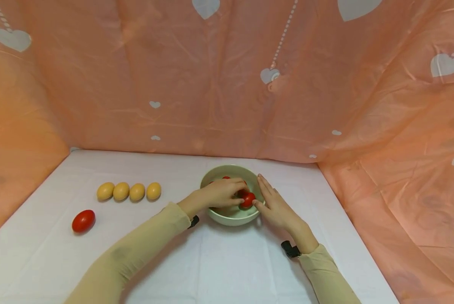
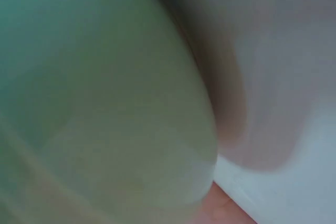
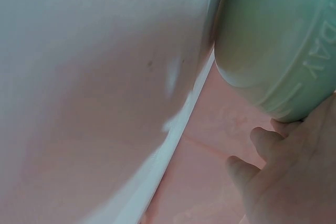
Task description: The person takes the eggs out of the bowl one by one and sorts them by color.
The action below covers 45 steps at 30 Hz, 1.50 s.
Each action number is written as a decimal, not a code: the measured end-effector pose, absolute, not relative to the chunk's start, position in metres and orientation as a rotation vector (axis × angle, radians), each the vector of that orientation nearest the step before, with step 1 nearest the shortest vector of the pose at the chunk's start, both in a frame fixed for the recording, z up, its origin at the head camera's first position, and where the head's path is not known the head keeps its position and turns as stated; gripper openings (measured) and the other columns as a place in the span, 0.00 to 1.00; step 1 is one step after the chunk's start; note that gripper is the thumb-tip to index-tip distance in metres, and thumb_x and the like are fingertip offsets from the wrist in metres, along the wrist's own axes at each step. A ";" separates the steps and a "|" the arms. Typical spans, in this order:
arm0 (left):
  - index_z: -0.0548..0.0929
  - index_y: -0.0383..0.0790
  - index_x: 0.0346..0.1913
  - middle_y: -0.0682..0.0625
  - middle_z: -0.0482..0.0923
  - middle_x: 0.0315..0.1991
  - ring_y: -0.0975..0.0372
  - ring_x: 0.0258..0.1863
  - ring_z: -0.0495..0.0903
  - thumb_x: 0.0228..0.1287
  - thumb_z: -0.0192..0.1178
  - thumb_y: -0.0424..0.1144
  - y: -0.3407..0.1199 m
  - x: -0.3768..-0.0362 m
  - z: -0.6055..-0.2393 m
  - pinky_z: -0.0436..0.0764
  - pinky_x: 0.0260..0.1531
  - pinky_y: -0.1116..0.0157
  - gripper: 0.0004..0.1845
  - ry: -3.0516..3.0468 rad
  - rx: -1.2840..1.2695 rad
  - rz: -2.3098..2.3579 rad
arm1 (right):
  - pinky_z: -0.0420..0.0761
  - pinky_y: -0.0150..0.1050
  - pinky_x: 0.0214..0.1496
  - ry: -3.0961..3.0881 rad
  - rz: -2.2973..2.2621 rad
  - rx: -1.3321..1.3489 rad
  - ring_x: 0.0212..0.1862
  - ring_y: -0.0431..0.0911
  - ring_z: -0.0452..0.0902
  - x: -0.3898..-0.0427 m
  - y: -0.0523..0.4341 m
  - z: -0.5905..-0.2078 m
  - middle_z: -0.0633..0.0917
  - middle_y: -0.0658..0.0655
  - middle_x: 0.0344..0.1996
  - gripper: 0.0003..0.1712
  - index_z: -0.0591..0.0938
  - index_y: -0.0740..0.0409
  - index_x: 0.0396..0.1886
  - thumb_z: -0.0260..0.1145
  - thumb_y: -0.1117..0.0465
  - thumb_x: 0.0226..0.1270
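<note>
Head view, white tablecloth (image 1: 227,270), peach heart-print curtain (image 1: 227,84) behind, left hand (image 1: 223,193) gripping red tomato (image 1: 248,199) inside pale green bowl (image 1: 232,217) at centre, right hand (image 1: 276,207) flat, fingers straight against the rim, other tomatoes mostly hidden, left wrist view blurred.

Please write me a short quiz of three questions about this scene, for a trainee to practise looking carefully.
1. How many yellow eggs lie in the row on the white table?
2. True or false: the red egg on the table lies inside the green bowl.
3. Which hand grips a red egg over the bowl? A) the left hand B) the right hand C) neither

Key
1. Four.
2. False: it lies alone on the table, left of the bowl and nearer the camera than the yellow row.
3. A. The right hand, fingers straight, rests against the bowl's rim.
</note>
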<state>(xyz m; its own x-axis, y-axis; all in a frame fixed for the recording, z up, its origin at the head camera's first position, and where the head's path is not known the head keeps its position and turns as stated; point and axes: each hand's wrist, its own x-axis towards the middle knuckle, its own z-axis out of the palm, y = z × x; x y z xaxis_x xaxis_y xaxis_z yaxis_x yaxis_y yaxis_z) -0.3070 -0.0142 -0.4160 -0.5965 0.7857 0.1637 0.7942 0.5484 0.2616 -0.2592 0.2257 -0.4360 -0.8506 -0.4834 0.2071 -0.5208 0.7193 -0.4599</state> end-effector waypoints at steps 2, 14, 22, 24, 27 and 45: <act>0.83 0.45 0.62 0.54 0.80 0.53 0.65 0.48 0.80 0.73 0.66 0.46 -0.010 -0.309 -0.418 0.81 0.50 0.65 0.19 -2.764 -1.401 -0.476 | 0.51 0.68 0.78 -2.842 0.798 0.836 0.83 0.59 0.45 -0.259 0.225 -0.435 0.48 0.63 0.84 0.45 0.47 0.66 0.84 0.57 0.51 0.82; 0.83 0.49 0.65 0.53 0.77 0.57 0.63 0.52 0.80 0.71 0.68 0.50 -0.004 -0.307 -0.421 0.83 0.50 0.61 0.23 -2.837 -1.374 -0.469 | 0.52 0.68 0.78 -2.842 0.795 0.839 0.83 0.59 0.45 -0.260 0.223 -0.434 0.48 0.63 0.84 0.45 0.47 0.66 0.84 0.57 0.52 0.81; 0.81 0.51 0.65 0.55 0.81 0.59 0.62 0.59 0.79 0.70 0.69 0.49 -0.005 -0.305 -0.422 0.80 0.58 0.57 0.23 -2.896 -1.354 -0.518 | 0.52 0.69 0.78 -2.843 0.801 0.842 0.83 0.60 0.45 -0.259 0.224 -0.437 0.47 0.63 0.84 0.45 0.47 0.66 0.84 0.57 0.52 0.81; 0.81 0.51 0.65 0.55 0.81 0.59 0.62 0.59 0.79 0.70 0.69 0.49 -0.005 -0.305 -0.423 0.80 0.58 0.57 0.23 -2.893 -1.353 -0.513 | 0.52 0.68 0.78 -2.844 0.802 0.840 0.83 0.60 0.46 -0.258 0.224 -0.436 0.48 0.63 0.84 0.45 0.47 0.65 0.84 0.57 0.52 0.81; 0.81 0.51 0.64 0.55 0.80 0.58 0.62 0.58 0.79 0.70 0.69 0.50 -0.005 -0.305 -0.422 0.81 0.58 0.57 0.23 -2.889 -1.349 -0.500 | 0.52 0.68 0.78 -2.842 0.798 0.837 0.83 0.60 0.46 -0.258 0.224 -0.434 0.48 0.64 0.84 0.45 0.47 0.65 0.84 0.58 0.52 0.82; 0.81 0.49 0.64 0.55 0.79 0.58 0.62 0.54 0.81 0.70 0.68 0.48 -0.018 -0.298 -0.410 0.81 0.55 0.59 0.22 -2.790 -1.286 -0.567 | 0.51 0.68 0.78 -2.851 0.805 0.822 0.83 0.61 0.46 -0.258 0.224 -0.435 0.48 0.64 0.84 0.45 0.47 0.67 0.84 0.57 0.51 0.81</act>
